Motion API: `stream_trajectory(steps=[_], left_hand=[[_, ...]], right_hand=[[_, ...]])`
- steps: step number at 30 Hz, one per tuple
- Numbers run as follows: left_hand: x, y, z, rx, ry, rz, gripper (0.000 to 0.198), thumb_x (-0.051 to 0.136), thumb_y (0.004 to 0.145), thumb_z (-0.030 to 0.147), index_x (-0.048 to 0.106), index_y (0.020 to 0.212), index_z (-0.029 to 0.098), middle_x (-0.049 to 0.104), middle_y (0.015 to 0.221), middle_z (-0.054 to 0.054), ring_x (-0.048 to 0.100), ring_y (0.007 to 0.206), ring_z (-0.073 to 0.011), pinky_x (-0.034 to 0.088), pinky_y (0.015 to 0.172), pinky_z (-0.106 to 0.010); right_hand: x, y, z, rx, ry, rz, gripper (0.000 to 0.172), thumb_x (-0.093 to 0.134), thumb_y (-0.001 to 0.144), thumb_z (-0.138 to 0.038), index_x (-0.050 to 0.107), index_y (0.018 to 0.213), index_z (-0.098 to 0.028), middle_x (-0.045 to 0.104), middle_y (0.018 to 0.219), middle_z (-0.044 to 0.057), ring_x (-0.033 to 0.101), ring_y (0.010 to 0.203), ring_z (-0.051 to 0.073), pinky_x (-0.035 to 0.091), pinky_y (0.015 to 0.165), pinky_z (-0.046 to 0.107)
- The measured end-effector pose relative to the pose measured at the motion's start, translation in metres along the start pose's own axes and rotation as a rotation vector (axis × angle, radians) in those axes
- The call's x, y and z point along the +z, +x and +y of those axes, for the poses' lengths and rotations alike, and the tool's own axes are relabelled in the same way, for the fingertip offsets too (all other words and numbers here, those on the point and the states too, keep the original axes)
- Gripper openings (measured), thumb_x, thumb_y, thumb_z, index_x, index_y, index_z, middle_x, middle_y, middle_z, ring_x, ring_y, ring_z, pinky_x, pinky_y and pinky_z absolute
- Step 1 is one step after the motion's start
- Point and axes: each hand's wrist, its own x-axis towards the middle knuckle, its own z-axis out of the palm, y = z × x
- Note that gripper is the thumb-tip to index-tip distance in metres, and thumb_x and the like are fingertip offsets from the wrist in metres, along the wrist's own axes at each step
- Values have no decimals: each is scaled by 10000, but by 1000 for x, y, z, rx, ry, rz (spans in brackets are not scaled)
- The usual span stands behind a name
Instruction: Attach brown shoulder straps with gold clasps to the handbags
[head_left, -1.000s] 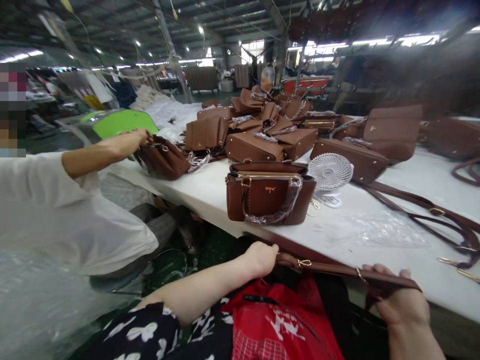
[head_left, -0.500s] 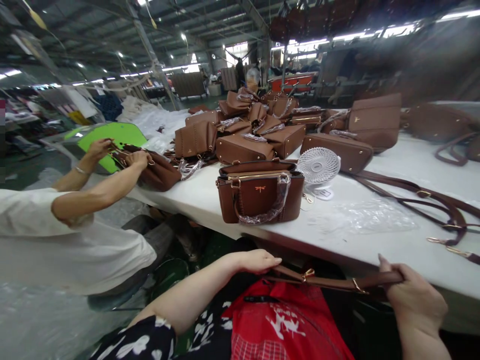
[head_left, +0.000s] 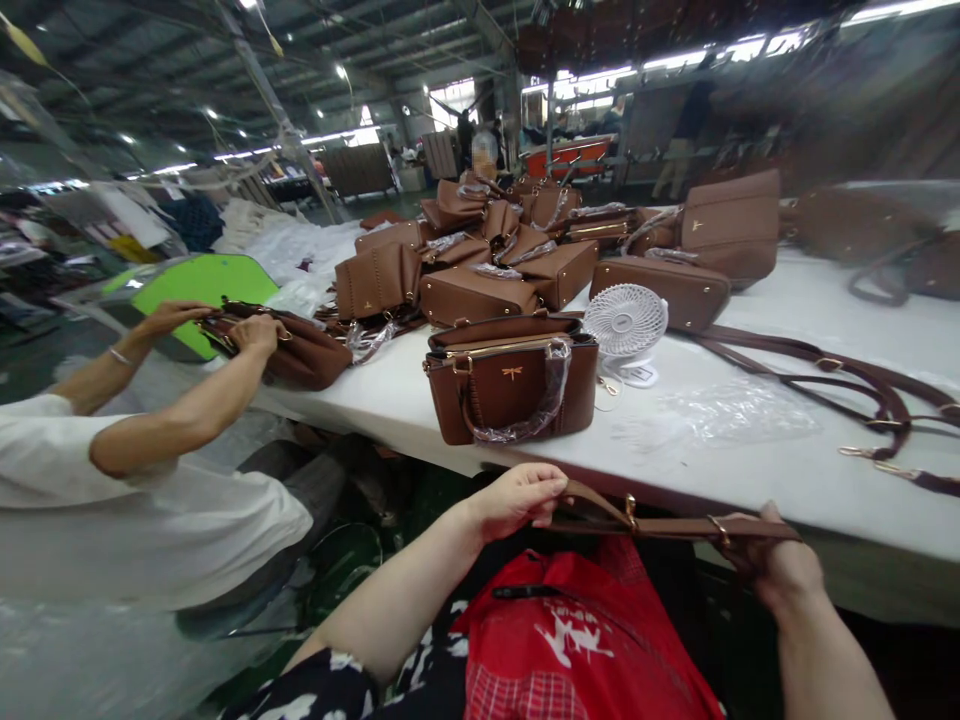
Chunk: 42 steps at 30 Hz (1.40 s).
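A folded brown shoulder strap point(head_left: 667, 526) with gold buckles stretches between my hands, above my lap and just off the table's front edge. My left hand point(head_left: 521, 497) pinches one end of it between thumb and fingers. At the other end, my right hand point(head_left: 776, 560) is closed round the strap, its fingers partly hidden. Beyond them a brown handbag point(head_left: 517, 390) stands upright at the table's edge, its top unzipped and its plastic-wrapped handle hanging down in front. A gold dragonfly marks its face.
A small white fan point(head_left: 626, 320) stands beside the handbag. More straps point(head_left: 817, 375) and a clear plastic sheet point(head_left: 739, 410) lie on the white table point(head_left: 652, 470) to the right. Several brown bags point(head_left: 480, 295) are piled behind. At left, a co-worker's hands point(head_left: 255, 335) hold another bag.
Both my hands have risen slightly with the strap, and my right hand has moved left and turned under it. The view has shifted a little. The co-worker's hands have moved slightly apart.
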Motion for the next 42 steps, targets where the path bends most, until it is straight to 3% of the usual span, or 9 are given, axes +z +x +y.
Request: stream_trajectory(steps=[7, 13, 17, 22, 26, 30, 34, 37, 42], left_hand=[[4, 8, -16, 4, 988, 44, 235, 493, 916, 323, 670, 884, 171, 633, 770, -12, 521, 692, -128, 381, 646, -233], [6, 18, -30, -69, 1316, 13, 263, 470, 925, 329, 688, 883, 188, 667, 796, -74, 589, 722, -211, 424, 683, -294], [-5, 25, -30, -133, 1152, -34, 255, 480, 931, 319, 682, 865, 177, 640, 753, -44, 561, 679, -171, 425, 666, -273], [-12, 34, -20, -295, 500, -255, 439, 395, 970, 494, 707, 968, 185, 665, 858, -36, 498, 571, -118, 455, 610, -280], [11, 53, -25, -278, 139, -491, 389, 499, 941, 497, 723, 933, 179, 676, 862, -32, 591, 744, -154, 492, 774, -303], [38, 68, -35, -201, -137, -633, 425, 647, 829, 572, 683, 893, 154, 581, 666, 3, 578, 666, -149, 486, 687, -291], [44, 66, -28, -67, -315, -486, 414, 749, 762, 519, 625, 883, 142, 504, 613, 41, 456, 505, -71, 416, 554, -222], [34, 59, -11, 46, -413, -302, 405, 793, 727, 471, 585, 826, 138, 453, 600, 63, 327, 459, -30, 330, 480, -184], [2, 41, 13, 174, -473, -160, 379, 775, 747, 446, 545, 764, 145, 379, 574, 73, 226, 457, -28, 170, 429, -178]], right_hand=[[2, -8, -12, 358, 94, -122, 499, 304, 981, -443, 650, 806, -128, 702, 697, 129, 680, 631, 254, 555, 595, 391], [16, -23, -25, 392, 319, -245, 418, 181, 983, -307, 558, 830, -213, 638, 731, 48, 628, 607, 190, 541, 587, 370], [23, -36, -44, 306, 507, -353, 293, 247, 940, -224, 436, 717, -245, 483, 647, -21, 505, 526, 137, 495, 542, 290], [45, -67, -70, 255, 608, -485, 235, 410, 928, -258, 391, 694, -241, 399, 597, -61, 386, 455, 93, 419, 452, 197], [75, -92, -85, 237, 583, -637, 286, 445, 959, -272, 391, 682, -227, 362, 564, -86, 220, 380, 55, 283, 353, 130], [91, -91, -83, 98, 257, -630, 364, 414, 934, -498, 472, 691, -234, 500, 608, -37, 346, 402, 84, 413, 413, 218], [93, -84, -66, -238, -326, -391, 572, 428, 775, -757, 619, 769, -218, 686, 726, 57, 595, 584, 203, 541, 597, 353], [83, -82, -50, -346, -508, -353, 458, 684, 659, -665, 689, 748, -215, 707, 697, 44, 641, 675, 232, 508, 599, 292], [8, -37, -17, -417, -1092, -132, 348, 665, 614, -620, 780, 741, -317, 762, 763, 61, 702, 753, 324, 508, 555, 337]])
